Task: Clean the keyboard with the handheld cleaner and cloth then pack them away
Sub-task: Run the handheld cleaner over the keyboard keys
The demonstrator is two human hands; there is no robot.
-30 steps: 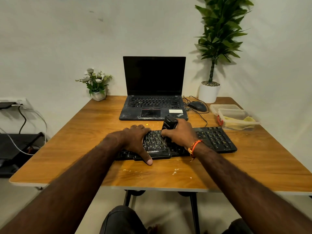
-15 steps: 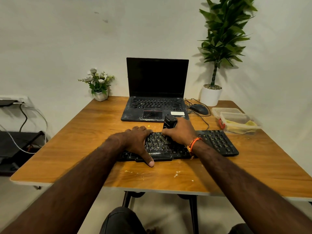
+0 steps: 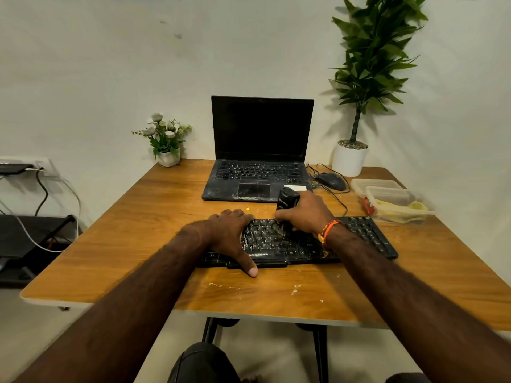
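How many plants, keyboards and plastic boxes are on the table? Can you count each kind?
Plants: 2, the small flower pot and the tall potted plant.
Keyboards: 2, the black keyboard and the laptop keys.
Plastic boxes: 2, the front box and the back box.
Total: 6.

One black keyboard (image 3: 318,244) lies near, one handheld cleaner (image 3: 287,200) above it, and one laptop (image 3: 260,150) stands far. Two potted plants: a flower pot (image 3: 166,142) far left, a tall plant (image 3: 359,87) far right. One mouse (image 3: 330,181). Two plastic containers (image 3: 392,199) right. Two hands.
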